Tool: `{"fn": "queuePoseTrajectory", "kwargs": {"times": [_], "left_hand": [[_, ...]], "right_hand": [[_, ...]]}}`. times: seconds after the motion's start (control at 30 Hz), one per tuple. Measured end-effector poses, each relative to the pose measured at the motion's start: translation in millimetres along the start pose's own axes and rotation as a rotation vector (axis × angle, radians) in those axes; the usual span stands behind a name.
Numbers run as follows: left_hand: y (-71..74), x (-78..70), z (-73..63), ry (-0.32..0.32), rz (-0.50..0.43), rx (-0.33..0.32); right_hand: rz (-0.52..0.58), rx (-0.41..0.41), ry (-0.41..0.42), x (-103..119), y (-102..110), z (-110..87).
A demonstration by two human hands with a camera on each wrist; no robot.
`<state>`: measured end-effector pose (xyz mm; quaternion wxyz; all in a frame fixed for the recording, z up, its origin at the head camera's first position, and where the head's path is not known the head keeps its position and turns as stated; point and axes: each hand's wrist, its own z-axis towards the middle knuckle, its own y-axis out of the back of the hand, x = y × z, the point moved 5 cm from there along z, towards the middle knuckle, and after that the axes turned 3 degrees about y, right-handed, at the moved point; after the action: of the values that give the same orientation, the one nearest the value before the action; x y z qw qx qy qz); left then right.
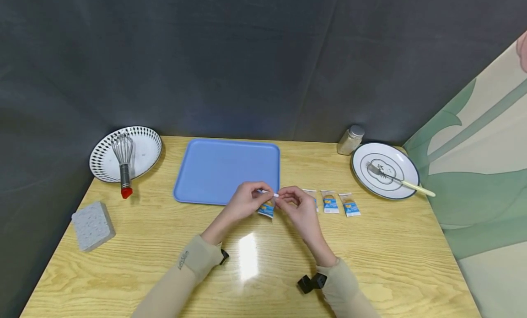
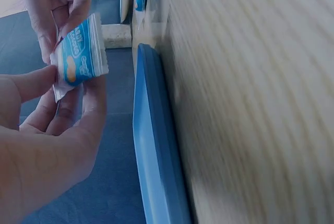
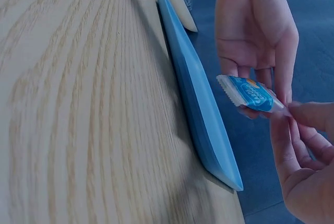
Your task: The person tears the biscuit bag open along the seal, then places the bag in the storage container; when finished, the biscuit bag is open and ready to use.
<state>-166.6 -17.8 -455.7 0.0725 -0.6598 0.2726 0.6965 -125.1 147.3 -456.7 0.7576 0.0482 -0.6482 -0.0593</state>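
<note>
Snack packet (image 1: 266, 209), small, blue-and-white, is held up just above the wooden table (image 1: 370, 249), near the front edge of the blue tray (image 1: 226, 169). Left hand (image 1: 246, 202) and right hand (image 1: 297, 204) are both pinched on it, fingers curled, thumb vs forefinger at the crimped top seal. In the left wrist view the packet (image 2: 78, 57) is seen hanging tilted between the 2 hands; in the right wrist view it (image 3: 250, 93) is gripped at one end by the right fingertips (image 3: 305, 117).

Handling, as judged: very light, thin film, soft and crinkly, prob. slippery where glossy. Contents look flat and may be brittle, so the middle is best not squeezed. Best hold is reckoned to be the flat sealed edges, pinched close together, 1 hand each side of the seal.

3 more packets (image 1: 329, 202) are lined up on the table just right of the hands, approx. between them and the plate with a fork (image 1: 384, 171). A shaker (image 1: 351, 139) is stood just beside that plate. Far left: plate with a whisk (image 1: 123, 160), plus a grey sponge (image 1: 93, 225).
</note>
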Motion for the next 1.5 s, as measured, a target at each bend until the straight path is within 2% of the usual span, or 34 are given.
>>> {"fn": "queuePoseTrajectory", "kwargs": {"times": [0.17,0.27,0.63,0.87,1.03,1.2,1.37,1.5], "left_hand": [[3.9,-3.5,2.2,-0.050,0.085,0.012],[6.0,-4.8,2.6,-0.056,0.113,0.025],[10.1,-7.5,3.5,-0.057,0.116,0.045],[10.6,-5.5,2.9,-0.006,0.124,0.058],[10.5,-7.1,3.0,-0.012,0.121,0.057],[9.6,-7.5,1.9,0.001,0.115,0.022],[5.5,-6.0,-3.0,0.088,0.079,-0.063],[2.7,-6.1,-4.8,0.142,0.061,-0.127]], "right_hand": [[-0.017,-0.005,-0.011,-1,-5,2.4],[-0.020,0.003,-0.025,-2,-7,2.7],[-0.038,-0.072,-0.005,-2,-12,3.0],[-0.018,-0.089,0.003,-4,-14,6.0],[-0.026,-0.096,-0.022,-4,-15,9.2],[-0.046,-0.078,-0.026,-5,-17,10.8],[-0.136,-0.067,0.028,-1,-21,10.4],[-0.188,-0.093,0.068,2,-25,8.7]]}}
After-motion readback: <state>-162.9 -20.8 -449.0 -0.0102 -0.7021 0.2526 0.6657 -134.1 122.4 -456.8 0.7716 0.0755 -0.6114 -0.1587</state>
